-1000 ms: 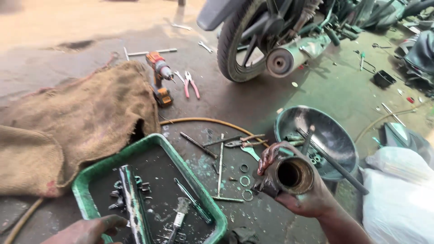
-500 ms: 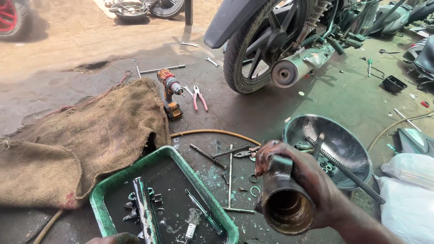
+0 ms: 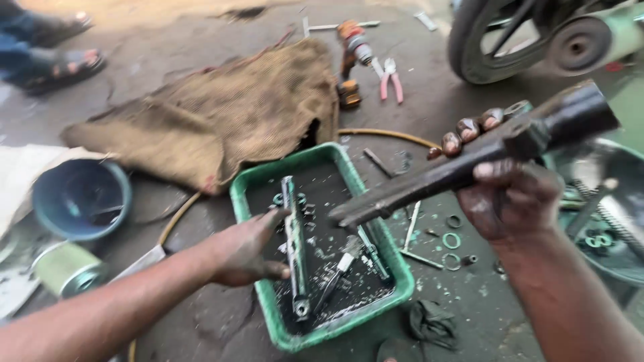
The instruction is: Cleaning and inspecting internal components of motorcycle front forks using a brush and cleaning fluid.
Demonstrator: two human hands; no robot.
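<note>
The person's right hand point(image 3: 511, 194) is closed round a long dark oily metal tube point(image 3: 469, 161), gripping it approx. mid-length w/ fingers wrapped over the top; the tube's long axis runs from the 2 o'clock end, up near the scooter's rear wheel point(image 3: 483, 47), down to the 8 o'clock end, which hangs over the green rectangular plastic tray point(image 3: 249, 201) of black oil. The left hand point(image 3: 247, 249) holds nothing, fingers spread open, resting at the tray's left rim, fingertips touching or nearly touching a slim grey steel rod point(image 3: 294, 248) lying lengthwise in the oil, 12 to 6 o'clock. So the left hand is nearer the rod; the tube's low end sits just at its 2 o'clock. Brown burlap sacking point(image 3: 215, 114) lies at the tray's 11 o'clock; small green ring seals point(image 3: 451, 240) dot the floor at its 3 o'clock.
</note>
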